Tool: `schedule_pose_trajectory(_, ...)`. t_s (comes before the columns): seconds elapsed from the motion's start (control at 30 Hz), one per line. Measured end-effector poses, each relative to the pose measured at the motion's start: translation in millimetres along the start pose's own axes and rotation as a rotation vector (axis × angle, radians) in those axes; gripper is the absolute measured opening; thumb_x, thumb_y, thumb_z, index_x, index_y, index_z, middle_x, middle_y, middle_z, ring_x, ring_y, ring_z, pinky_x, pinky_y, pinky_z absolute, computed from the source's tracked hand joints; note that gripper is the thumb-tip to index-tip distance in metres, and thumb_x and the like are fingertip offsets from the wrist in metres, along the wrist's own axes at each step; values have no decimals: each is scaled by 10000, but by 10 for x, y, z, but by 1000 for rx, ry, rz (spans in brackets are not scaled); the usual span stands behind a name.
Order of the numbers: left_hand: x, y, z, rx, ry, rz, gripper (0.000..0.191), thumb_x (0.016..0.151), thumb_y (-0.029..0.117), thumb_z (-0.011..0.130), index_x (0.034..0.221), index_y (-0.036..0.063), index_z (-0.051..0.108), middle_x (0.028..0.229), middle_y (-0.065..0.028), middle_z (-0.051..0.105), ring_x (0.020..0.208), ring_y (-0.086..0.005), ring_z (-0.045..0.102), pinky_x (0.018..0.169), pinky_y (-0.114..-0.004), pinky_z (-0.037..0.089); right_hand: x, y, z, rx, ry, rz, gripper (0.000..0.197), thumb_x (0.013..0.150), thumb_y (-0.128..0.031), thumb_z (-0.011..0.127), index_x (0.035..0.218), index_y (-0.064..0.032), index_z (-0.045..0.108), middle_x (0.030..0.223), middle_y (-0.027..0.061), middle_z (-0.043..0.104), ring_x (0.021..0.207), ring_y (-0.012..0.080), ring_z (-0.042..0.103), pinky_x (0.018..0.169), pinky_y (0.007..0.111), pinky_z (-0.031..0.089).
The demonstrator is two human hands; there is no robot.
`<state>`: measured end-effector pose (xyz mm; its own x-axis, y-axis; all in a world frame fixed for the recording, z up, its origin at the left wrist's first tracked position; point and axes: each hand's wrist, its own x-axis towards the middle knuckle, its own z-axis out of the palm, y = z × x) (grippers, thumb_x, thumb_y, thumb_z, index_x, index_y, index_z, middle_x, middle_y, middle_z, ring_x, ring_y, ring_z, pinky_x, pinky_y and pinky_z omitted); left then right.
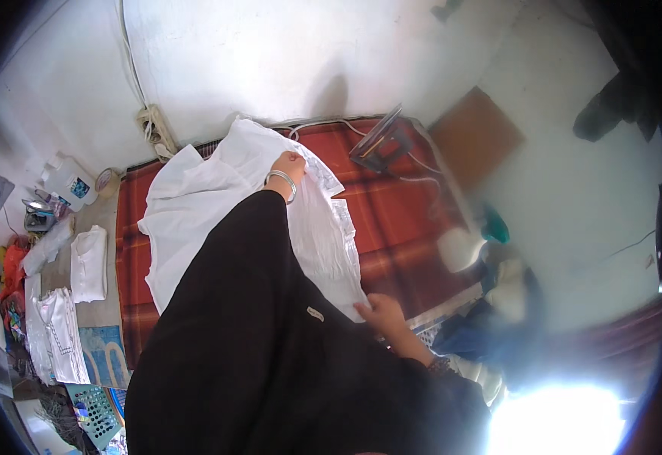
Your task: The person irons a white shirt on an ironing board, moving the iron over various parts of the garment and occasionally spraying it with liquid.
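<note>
A white cloth garment (200,187) lies spread and creased over a red plaid cloth (387,222) on the table. My left hand (289,170), with metal bangles at the wrist, is closed on the garment near its patterned far-right edge. Lower right, my right hand (385,315) pinches the garment's near corner between thumb and fingers. An electric iron (379,142) stands on its heel on the plaid cloth, to the right of the garment, its cord running behind. My black clothing covers the garment's near part.
A power socket strip (157,131) is by the wall. At left are folded white garments (89,264), a plastic bottle (75,182) and a tape roll (107,182). A white spray bottle with a green head (458,249) is at the table's right edge, near a brown board (476,139).
</note>
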<state>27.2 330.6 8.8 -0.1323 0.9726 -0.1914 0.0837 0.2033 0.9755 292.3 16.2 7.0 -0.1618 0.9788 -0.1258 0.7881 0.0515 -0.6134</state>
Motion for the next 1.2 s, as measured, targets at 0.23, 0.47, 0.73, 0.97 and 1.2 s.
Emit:
schedule_pose_trajectory(0.23,-205,-237,176,766,-175,350,516,814,163,613,1302,40,499,1244,-175,589,1123,-309,580,991,-361,438,-36,159,-81,-193,-232,-331,263,797,-297,657,739,-43,617,805,149,609,818,353,587,725,453,465)
schedule_pose_trajectory(0.47,-1358,-230,-641,893,-258,762,543,848,188,598,1365,86,468,1407,-137,461,1299,-304,436,1060,-475,360,211,26,-250,-84,-520,-58,305,783,-326,690,732,-32,625,824,172,625,795,348,605,690,436,468)
schedule_pose_trajectory(0.73,-3516,-1222,-1476,1313,-286,691,523,824,192,630,1334,181,516,1436,-87,441,1326,-310,422,1029,-584,351,-6,77,-186,107,-373,112,376,789,-384,688,810,-12,639,815,195,651,759,334,650,672,428,497)
schedule_pose_trajectory(0.97,-3477,-1205,-1640,1174,-23,783,262,780,199,662,1041,225,671,1058,38,616,996,-198,591,795,-399,433,-105,-94,-168,349,-507,497,324,905,-287,635,1083,-18,599,859,168,670,654,260,690,527,332,562)
schedule_pose_trajectory(1.2,-3472,-925,-1663,1285,-85,690,137,746,154,636,878,191,636,893,22,626,896,-192,604,765,-384,436,-224,53,-219,523,-23,242,212,824,-159,704,765,-26,549,634,73,607,535,142,635,476,259,491)
